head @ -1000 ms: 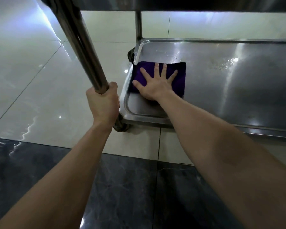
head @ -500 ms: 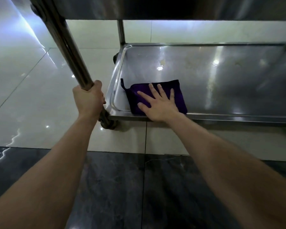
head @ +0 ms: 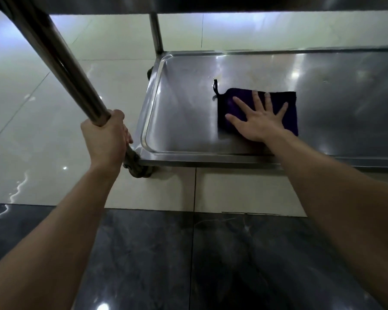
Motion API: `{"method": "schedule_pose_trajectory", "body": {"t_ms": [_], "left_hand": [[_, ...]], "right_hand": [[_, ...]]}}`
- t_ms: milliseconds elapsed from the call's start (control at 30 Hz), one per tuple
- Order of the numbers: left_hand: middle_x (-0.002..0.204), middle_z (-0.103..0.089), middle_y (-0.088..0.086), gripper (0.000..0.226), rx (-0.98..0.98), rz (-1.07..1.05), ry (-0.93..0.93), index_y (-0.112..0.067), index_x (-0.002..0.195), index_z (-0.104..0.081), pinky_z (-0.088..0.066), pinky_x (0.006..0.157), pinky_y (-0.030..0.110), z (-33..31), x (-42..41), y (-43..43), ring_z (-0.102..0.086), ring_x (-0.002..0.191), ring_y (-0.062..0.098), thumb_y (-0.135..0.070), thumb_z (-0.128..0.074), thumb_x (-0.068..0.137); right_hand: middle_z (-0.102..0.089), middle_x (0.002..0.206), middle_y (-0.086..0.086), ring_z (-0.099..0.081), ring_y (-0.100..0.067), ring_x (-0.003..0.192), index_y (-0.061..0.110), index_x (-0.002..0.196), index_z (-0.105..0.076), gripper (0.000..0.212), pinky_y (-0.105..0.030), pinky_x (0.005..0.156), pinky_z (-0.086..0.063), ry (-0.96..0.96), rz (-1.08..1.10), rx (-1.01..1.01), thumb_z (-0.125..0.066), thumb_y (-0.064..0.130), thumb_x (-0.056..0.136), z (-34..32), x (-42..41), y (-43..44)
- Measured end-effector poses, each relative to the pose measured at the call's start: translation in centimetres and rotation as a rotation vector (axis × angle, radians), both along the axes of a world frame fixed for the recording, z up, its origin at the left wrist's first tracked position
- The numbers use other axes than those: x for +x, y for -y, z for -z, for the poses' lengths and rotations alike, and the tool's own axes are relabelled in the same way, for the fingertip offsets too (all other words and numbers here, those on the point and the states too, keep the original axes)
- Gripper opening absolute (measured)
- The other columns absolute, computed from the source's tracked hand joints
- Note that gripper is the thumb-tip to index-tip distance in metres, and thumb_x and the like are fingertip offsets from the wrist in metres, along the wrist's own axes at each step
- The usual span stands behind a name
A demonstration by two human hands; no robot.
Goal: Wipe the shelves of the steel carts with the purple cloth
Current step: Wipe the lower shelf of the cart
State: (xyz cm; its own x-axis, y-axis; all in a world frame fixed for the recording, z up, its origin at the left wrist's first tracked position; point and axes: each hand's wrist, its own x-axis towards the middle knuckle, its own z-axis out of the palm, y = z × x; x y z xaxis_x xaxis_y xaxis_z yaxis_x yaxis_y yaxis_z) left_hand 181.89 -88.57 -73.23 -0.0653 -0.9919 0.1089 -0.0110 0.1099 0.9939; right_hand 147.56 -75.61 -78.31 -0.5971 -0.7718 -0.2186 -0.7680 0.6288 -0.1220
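The folded purple cloth (head: 285, 101) lies flat on the steel cart's bottom shelf (head: 184, 113), a little in from the shelf's left end. My right hand (head: 259, 120) presses on the cloth with fingers straight and spread. A small dark loop sticks out of the cloth's far left corner. My left hand (head: 104, 139) grips the cart's near left upright post (head: 61, 63) low down, fingers curled round the tube.
The shelf above (head: 233, 3) overhangs at the top of the view. A caster (head: 139, 168) sits under the near left corner and another at the far left post (head: 156, 32). Glossy pale floor tiles (head: 31, 130) lie to the left, dark marble tiles (head: 188, 265) close to me.
My right hand has slid the cloth from the shelf's left end, first toward the near rim, then rightward and farther in. My left hand keeps its grip on the post.
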Motion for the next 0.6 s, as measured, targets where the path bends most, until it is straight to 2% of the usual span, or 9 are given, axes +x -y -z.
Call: {"method": "schedule_pose_trajectory", "body": {"t_ms": [133,300,433,600], "left_hand": [[0.052,-0.045,0.000,0.019,-0.009,-0.027,0.011,-0.020,0.067,-0.049,-0.052,0.056,0.033,0.3,-0.1,0.0,-0.047,0.046,0.019,-0.020,-0.061,0.081],[0.053,-0.046,-0.002,0.019,0.000,-0.030,0.026,-0.020,0.071,-0.050,-0.051,0.055,0.031,0.2,0.0,-0.1,-0.048,0.046,0.017,-0.019,-0.060,0.086],[0.051,-0.046,-0.002,0.021,0.006,-0.022,0.037,-0.020,0.070,-0.050,-0.051,0.055,0.031,-0.1,0.1,-0.2,-0.048,0.045,0.017,-0.017,-0.059,0.089],[0.053,-0.045,0.002,0.019,0.036,-0.011,0.056,-0.020,0.068,-0.051,-0.055,0.055,0.032,-0.6,0.4,0.0,-0.048,0.045,0.019,-0.017,-0.061,0.085]], "right_hand": [[0.021,0.180,-0.006,0.026,-0.043,0.162,0.060,0.166,0.007,0.089,-0.086,0.113,0.019,-0.018,-0.064,0.003,-0.004,0.098,0.086,0.2,3.8,6.4],[0.022,0.179,-0.012,0.025,-0.048,0.161,0.055,0.168,0.005,0.083,-0.088,0.109,0.021,-0.020,-0.293,-0.026,-0.008,0.090,0.094,0.2,14.5,11.1],[0.023,0.179,-0.011,0.027,-0.046,0.161,0.053,0.169,0.005,0.074,-0.085,0.111,0.022,-0.012,-0.394,-0.046,-0.011,0.080,0.103,0.5,18.9,9.7],[0.019,0.181,-0.002,0.024,-0.036,0.164,0.056,0.169,0.001,0.064,-0.076,0.118,0.025,0.051,-0.390,-0.067,-0.017,0.071,0.108,0.1,17.0,5.4]]}}
